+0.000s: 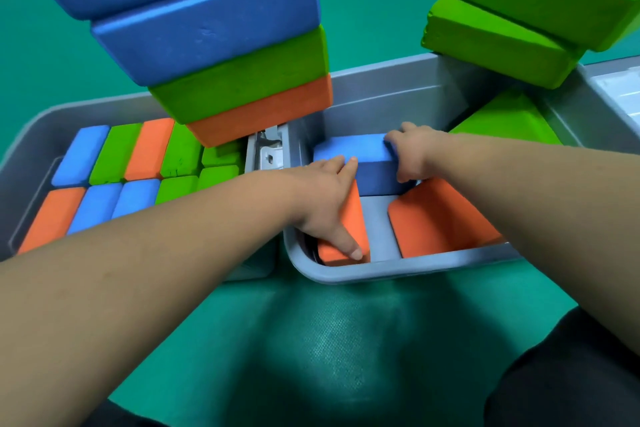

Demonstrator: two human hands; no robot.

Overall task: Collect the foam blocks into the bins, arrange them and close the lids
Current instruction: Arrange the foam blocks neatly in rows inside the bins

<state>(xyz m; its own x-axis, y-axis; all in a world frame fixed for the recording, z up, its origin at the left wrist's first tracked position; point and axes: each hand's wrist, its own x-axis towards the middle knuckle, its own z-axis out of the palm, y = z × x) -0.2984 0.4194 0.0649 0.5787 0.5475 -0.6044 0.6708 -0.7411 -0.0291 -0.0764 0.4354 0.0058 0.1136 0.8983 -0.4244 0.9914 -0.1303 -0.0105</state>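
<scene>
We note two grey bins side by side on a green mat (311, 340). The left bin (31, 135) is packed with blocks (114, 166) standing on edge in two rows: blue, green and orange. A stack (225, 45) of two blue blocks, one green and one orange at the bottom rises from that bin's right end. In the right bin (381, 270), a blue block (360, 152) lies toward the far wall, between both hands. The left hand (325, 198) is spread flat, its fingers straight against the blue block's left end and its thumb stretched along the left orange block (356, 218), which stands by the bin's near-left wall. The right hand (412, 152) grips the blue block's right end, fingers curled over the far side and thumb on the near face. A right orange block (436, 218) leans tilted under the right forearm. A green block (505, 121) lies tilted in the far-right corner. A green pair (512, 21) sits stacked on the right bin's far rim. A pale lid (616, 94) shows at the right edge.
</scene>
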